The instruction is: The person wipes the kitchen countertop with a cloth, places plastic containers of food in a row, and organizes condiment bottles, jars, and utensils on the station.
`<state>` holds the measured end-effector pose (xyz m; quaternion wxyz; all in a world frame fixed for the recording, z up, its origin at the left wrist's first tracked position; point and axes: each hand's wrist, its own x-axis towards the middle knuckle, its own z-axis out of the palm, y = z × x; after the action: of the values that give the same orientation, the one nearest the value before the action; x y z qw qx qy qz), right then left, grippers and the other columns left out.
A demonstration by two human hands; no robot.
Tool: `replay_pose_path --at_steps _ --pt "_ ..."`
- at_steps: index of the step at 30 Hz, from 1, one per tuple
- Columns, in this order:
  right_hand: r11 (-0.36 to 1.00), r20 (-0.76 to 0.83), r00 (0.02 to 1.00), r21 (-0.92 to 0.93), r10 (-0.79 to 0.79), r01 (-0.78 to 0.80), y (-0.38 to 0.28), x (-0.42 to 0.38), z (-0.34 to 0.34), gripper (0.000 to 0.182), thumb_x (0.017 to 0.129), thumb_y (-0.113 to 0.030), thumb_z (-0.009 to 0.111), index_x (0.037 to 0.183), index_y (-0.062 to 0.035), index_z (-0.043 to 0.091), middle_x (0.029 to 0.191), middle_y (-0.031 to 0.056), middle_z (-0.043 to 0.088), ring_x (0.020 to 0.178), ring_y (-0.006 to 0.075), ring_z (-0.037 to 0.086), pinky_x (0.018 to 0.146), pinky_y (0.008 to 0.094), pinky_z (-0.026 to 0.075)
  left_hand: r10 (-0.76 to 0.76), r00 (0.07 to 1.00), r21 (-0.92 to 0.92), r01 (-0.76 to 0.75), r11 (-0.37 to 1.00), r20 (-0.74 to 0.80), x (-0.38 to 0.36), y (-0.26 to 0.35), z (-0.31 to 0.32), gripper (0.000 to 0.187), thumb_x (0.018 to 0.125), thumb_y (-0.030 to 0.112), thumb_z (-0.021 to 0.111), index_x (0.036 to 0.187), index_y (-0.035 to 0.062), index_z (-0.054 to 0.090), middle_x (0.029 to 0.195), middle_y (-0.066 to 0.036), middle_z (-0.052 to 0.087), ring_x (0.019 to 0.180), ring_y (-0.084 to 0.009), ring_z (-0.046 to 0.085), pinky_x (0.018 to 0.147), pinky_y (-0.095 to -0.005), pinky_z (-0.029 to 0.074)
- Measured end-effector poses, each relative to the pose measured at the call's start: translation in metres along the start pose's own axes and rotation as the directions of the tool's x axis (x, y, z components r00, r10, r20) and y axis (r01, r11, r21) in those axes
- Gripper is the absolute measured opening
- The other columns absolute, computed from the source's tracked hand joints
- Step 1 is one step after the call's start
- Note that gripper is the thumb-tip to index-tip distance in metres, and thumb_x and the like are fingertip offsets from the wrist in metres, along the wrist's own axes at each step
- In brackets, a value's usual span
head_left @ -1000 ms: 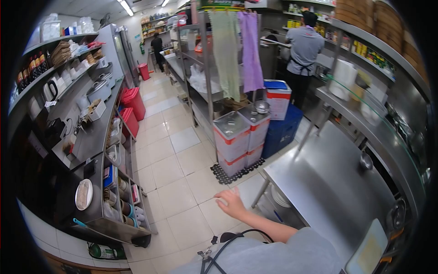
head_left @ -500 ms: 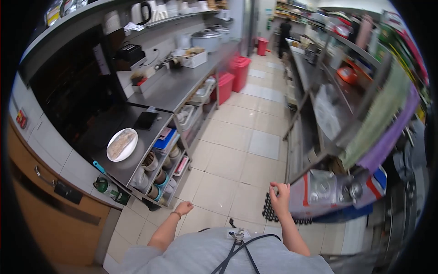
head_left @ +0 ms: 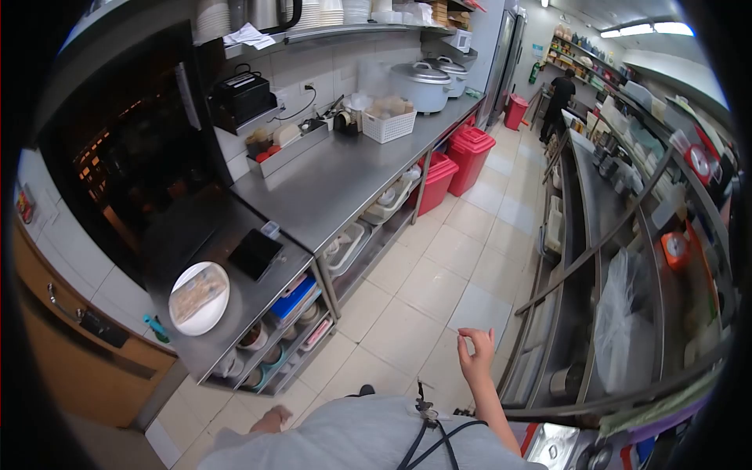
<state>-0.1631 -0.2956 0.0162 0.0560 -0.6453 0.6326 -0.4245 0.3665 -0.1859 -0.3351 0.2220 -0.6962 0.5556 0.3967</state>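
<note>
My right hand [head_left: 476,352] is raised in front of me above the tiled floor, its fingers loosely curled with a gap at the thumb. Nothing shows in it. Low at my left side is my left hand [head_left: 272,419], smeared by motion, so its fingers cannot be read. Neither hand touches anything that I can see. The nearest furniture on the left is a dark-topped counter [head_left: 196,348]. On it, a white oval plate [head_left: 217,313] bears a flat, pale, wrapped-looking item [head_left: 197,294]. A black tablet-like slab [head_left: 255,254] lies beside the plate.
A steel counter [head_left: 313,172] runs along the left, with a white basket [head_left: 389,125] and large lidded pots [head_left: 421,86]. Red bins [head_left: 470,160] stand by it. Steel shelving [head_left: 580,227] lines the right, holding a plastic bag [head_left: 615,321]. A person in dark clothes [head_left: 560,98] stands far down the aisle.
My view has turned and tilted up, showing more of the far aisle. My left hand has drawn back and lower beside my body. My right hand stays raised in much the same pose.
</note>
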Motion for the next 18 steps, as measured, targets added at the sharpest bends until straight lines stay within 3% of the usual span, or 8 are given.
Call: replay_pose_path --at_steps 1,2,4,5,6,10,15,18 --pt "1.000 -0.023 0.999 -0.007 0.026 -0.026 0.014 0.017 0.001 0.012 0.077 -0.009 0.059 0.089 -0.0085 0.059 0.085 0.0042 0.061 0.088 0.0223 0.056 0.100 0.0518 0.022 0.062 0.998 0.038 -0.061 0.997 -0.023 0.034 0.036 -0.030 0.045 0.074 0.043 0.056 0.099 0.0064 0.063 0.109 -0.017 0.058 0.101 -0.0296 0.055 0.085 -0.0370 0.044" --pt "1.000 -0.017 0.999 -0.011 0.028 -0.028 0.029 0.034 0.001 0.012 0.077 -0.009 0.059 0.089 -0.0085 0.059 0.085 0.0042 0.061 0.088 0.0223 0.056 0.100 0.0518 0.022 0.009 0.982 0.053 -0.019 0.998 0.187 0.085 0.074 -0.064 0.049 0.073 0.044 0.055 0.104 0.0064 0.061 0.112 -0.017 0.057 0.105 -0.0302 0.054 0.088 -0.0385 0.043" --pt "0.991 -0.111 0.987 -0.050 0.114 -0.120 0.061 0.061 -0.001 0.013 0.077 -0.009 0.058 0.090 -0.0076 0.059 0.084 0.0051 0.061 0.087 0.0228 0.057 0.099 0.0517 0.024 0.374 0.926 0.338 -0.368 0.866 0.051 0.149 0.167 -0.136 0.048 0.079 0.044 0.045 0.104 0.0066 0.061 0.115 -0.017 0.055 0.105 -0.0308 0.053 0.089 -0.0400 0.041" --pt "0.991 -0.101 0.987 -0.043 0.122 -0.127 0.078 0.072 -0.002 0.013 0.077 -0.009 0.058 0.090 -0.0076 0.059 0.084 0.0051 0.061 0.087 0.0228 0.057 0.099 0.0517 0.024 0.537 0.844 0.329 -0.504 0.799 -0.010 0.180 0.220 -0.173 0.044 0.081 0.041 0.043 0.101 0.0065 0.062 0.109 -0.017 0.058 0.100 -0.0316 0.056 0.087 -0.0405 0.043" --pt "0.981 -0.146 0.975 -0.075 0.168 -0.181 0.097 0.084 -0.004 0.014 0.078 -0.009 0.058 0.091 -0.0071 0.059 0.084 0.0055 0.062 0.086 0.0225 0.057 0.099 0.0512 0.025 0.525 0.828 0.155 -0.502 0.851 -0.199 0.164 0.284 -0.220 0.035 0.080 0.037 0.051 0.090 0.0050 0.062 0.089 -0.017 0.063 0.086 -0.0307 0.060 0.074 -0.0395 0.046" --pt "0.936 -0.285 0.905 -0.065 0.316 -0.347 0.174 0.140 -0.005 0.014 0.079 -0.009 0.057 0.093 -0.0060 0.059 0.085 0.0060 0.062 0.083 0.0214 0.058 0.099 0.0495 0.025 0.700 0.591 -0.022 -0.770 0.638 -0.401 0.131 0.475 -0.360 0.029 0.080 0.030 0.058 0.093 0.0037 0.061 0.085 -0.012 0.064 0.078 -0.0249 0.062 0.069 -0.0335 0.048" --pt "0.933 -0.268 0.913 -0.103 0.307 -0.344 0.256 0.251 0.007 0.014 0.080 -0.008 0.056 0.093 -0.0045 0.059 0.085 0.0067 0.062 0.082 0.0209 0.058 0.094 0.0437 0.033 0.666 0.546 -0.122 -0.811 0.572 -0.508 0.123 0.571 -0.446 0.026 0.081 0.026 0.058 0.094 0.0027 0.061 0.085 -0.012 0.064 0.077 -0.0228 0.061 0.070 -0.0319 0.048" --pt "0.978 -0.240 0.948 0.040 0.208 -0.205 0.284 0.346 0.036 0.015 0.078 -0.005 0.057 0.093 -0.0027 0.060 0.086 0.0101 0.062 0.083 0.0233 0.057 0.076 0.0336 0.042 0.604 0.549 -0.146 -0.798 0.585 -0.579 0.144 0.567 -0.490 0.026 0.081 0.025 0.059 0.094 0.0028 0.061 0.085 -0.012 0.064 0.077 -0.0203 0.061 0.071 -0.0306 0.048"
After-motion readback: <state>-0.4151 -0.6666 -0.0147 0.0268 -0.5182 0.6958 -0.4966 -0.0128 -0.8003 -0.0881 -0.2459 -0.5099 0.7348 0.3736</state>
